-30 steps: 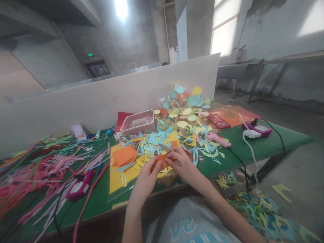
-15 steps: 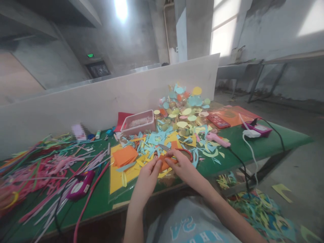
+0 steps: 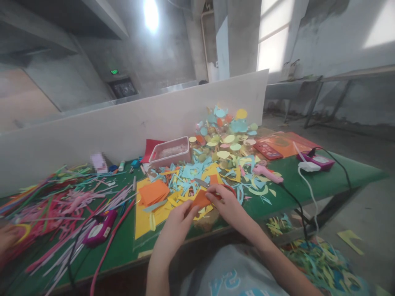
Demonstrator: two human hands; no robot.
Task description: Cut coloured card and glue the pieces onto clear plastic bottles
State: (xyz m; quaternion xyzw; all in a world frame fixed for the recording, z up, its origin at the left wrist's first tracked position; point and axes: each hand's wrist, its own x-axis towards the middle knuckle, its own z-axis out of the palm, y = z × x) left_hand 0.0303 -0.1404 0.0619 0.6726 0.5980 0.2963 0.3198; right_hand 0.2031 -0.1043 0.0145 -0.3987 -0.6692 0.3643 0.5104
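Observation:
Both my hands meet over the near middle of the green table (image 3: 327, 179). My left hand (image 3: 177, 220) pinches the near edge of a small orange paper piece (image 3: 201, 198). My right hand (image 3: 226, 203) is closed on red-handled scissors (image 3: 212, 187), whose blade points left over the paper scraps, and its fingers also touch the orange piece. A stack of orange sheets (image 3: 152, 192) lies on a yellow sheet (image 3: 143, 216) just left of my hands.
Several coloured paper circles (image 3: 226, 131) are heaped against the white divider board (image 3: 123, 123). A pink tray (image 3: 171, 150), a pink glue gun (image 3: 267, 173) with cord, a purple device (image 3: 317, 159), another (image 3: 98, 230), and coloured strips (image 3: 55, 205) lie around. Someone's hand (image 3: 6, 238) shows at the far left.
My left hand has slid slightly towards me along the orange piece, which now shows more between my hands. The view has tilted down a little.

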